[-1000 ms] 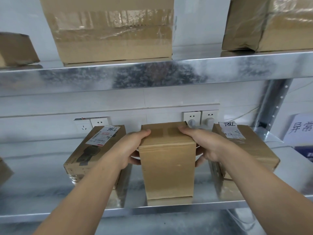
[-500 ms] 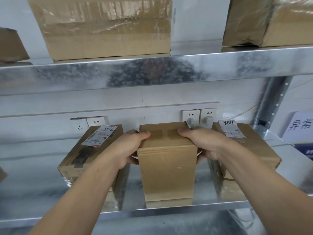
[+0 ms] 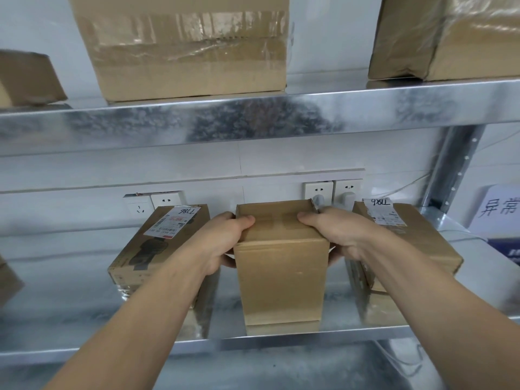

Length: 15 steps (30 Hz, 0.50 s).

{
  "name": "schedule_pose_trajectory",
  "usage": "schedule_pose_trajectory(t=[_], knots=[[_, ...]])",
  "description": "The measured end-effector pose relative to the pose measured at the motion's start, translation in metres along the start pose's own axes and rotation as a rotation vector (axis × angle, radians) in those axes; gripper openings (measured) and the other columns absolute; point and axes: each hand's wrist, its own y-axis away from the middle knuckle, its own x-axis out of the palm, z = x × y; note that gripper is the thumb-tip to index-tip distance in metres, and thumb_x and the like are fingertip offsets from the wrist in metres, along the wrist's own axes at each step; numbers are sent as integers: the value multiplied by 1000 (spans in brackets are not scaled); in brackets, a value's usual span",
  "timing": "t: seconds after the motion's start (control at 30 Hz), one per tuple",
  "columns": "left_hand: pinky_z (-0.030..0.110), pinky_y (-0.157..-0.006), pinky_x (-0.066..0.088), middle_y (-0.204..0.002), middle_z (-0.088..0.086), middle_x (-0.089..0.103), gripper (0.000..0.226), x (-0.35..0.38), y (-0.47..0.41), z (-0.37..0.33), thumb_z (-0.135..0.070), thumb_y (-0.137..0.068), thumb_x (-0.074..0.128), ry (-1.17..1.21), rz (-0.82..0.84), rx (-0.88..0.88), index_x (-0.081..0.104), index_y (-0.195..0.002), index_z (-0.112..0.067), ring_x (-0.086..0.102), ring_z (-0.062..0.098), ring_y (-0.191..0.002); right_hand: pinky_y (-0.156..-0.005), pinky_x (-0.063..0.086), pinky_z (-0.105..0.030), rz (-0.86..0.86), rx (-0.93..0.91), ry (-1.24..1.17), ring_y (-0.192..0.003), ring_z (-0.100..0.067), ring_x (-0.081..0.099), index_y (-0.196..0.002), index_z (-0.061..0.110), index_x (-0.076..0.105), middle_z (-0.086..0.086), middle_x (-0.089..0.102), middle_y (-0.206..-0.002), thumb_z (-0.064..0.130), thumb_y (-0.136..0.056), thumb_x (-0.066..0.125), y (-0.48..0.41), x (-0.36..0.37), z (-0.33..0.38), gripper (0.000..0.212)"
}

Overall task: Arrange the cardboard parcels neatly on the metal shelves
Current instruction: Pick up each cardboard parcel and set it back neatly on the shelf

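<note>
A plain upright cardboard parcel stands on the lower metal shelf, near its front edge. My left hand grips its left top edge and my right hand grips its right top edge, thumbs over the top. A labelled parcel stands to its left and another labelled parcel to its right, both partly hidden by my arms. On the upper shelf sit a large taped parcel, a second parcel at the right and a smaller one at the left.
Wall sockets with plugs sit behind the middle parcel. A shelf upright rises at the right, with a printed sign beyond it. Another box corner shows at the far left of the lower shelf.
The view has shifted slightly. My hands hold the same grip on the middle parcel, which stays in about the same place on the shelf.
</note>
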Motion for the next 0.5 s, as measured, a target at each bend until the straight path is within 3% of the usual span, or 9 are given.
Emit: schedule_pose_trajectory(t=[0.13,0.23,0.37,0.43,0.5], knots=[[42,-79,57,-99,4,73,14,-6,7,0,-29,-99,63,19,15,54,64,-109,-20,68,24,-86,-69,60,-34,-41,-90,-2,-77,-18,69,-106,12,64,-3,72,-85,39,-105,52,10,-3,-7,30],[32,-74,51,-107,2,72,16,-9,10,4,-25,-98,64,-14,16,130,64,-113,-20,69,19,-93,-67,56,-30,-54,-152,-73,-86,-14,69,-116,14,61,-2,71,-103,32,-104,57,15,-3,-15,21],[39,-101,52,-114,1,73,37,-5,16,12,-21,-85,74,-41,-2,213,61,-120,-23,69,20,-107,-71,55,-26,-59,-203,-193,-97,-11,69,-125,17,54,1,69,-114,18,-101,62,15,3,-29,25],[41,-101,52,-114,1,73,54,0,19,20,-24,-69,72,-18,-16,208,59,-121,-27,69,21,-107,-78,56,-28,-44,-209,-311,-101,-11,70,-127,20,55,2,70,-115,23,-100,65,16,8,-37,29],[39,-91,54,-113,3,72,54,7,19,33,-21,-71,71,50,-22,154,57,-122,-29,69,22,-104,-95,56,-39,-32,-199,-406,-111,-13,68,-131,21,54,3,70,-121,39,-99,65,14,11,-46,38]])
